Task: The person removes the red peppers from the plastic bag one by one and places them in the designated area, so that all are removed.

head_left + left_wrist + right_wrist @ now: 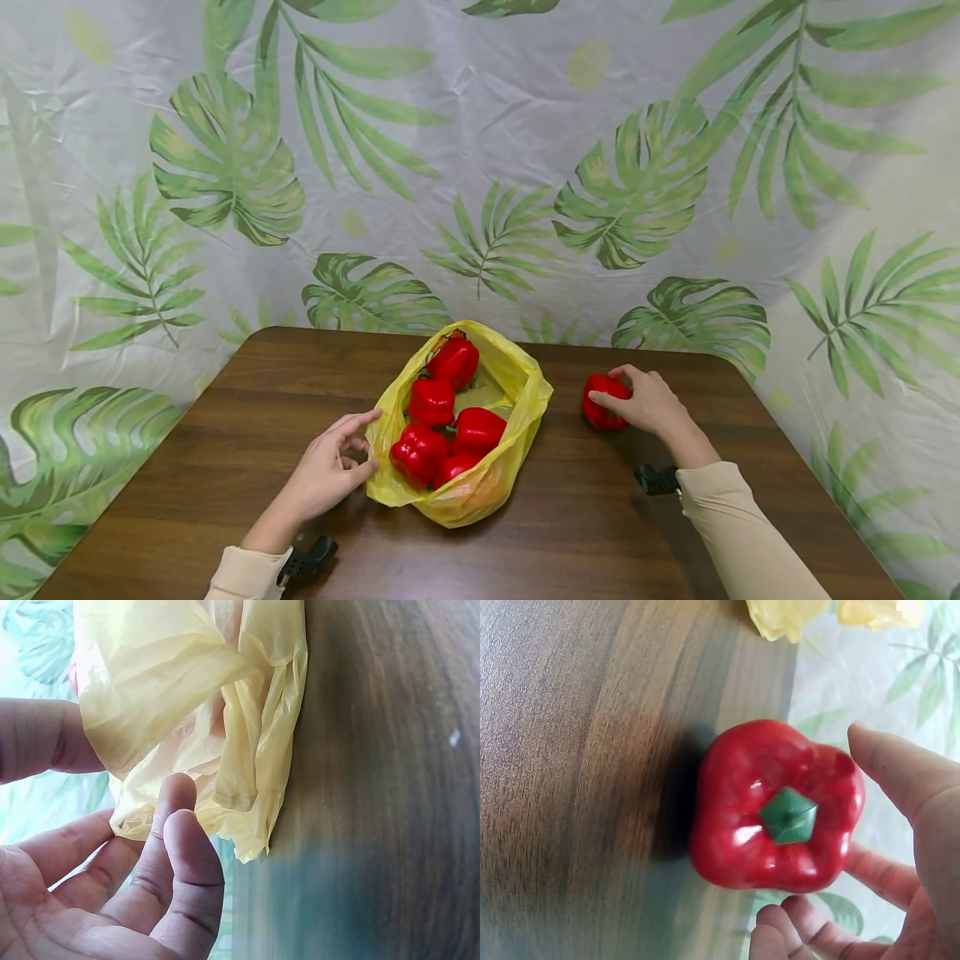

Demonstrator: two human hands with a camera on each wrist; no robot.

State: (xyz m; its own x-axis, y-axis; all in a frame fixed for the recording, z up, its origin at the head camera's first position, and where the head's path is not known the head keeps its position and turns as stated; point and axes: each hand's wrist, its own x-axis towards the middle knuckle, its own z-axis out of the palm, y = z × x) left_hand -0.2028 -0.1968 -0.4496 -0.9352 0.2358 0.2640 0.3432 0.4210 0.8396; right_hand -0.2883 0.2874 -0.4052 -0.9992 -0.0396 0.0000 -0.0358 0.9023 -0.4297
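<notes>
A yellow plastic bag stands with its mouth wide, several red bell peppers with green stems inside it. My left hand holds the bag's left side, thumb and index finger at the rim. Close up in the left wrist view, a fold of the bag covers the thumb's tip, while the other fingers bend beside the film. Right of the bag, my right hand grips one more red bell pepper from above. Its green stem faces the right wrist camera.
Both hands work over a dark brown wooden table. Behind its far edge hangs a pale cloth printed with green leaves. Dark wrist straps with small devices sit at both cuffs.
</notes>
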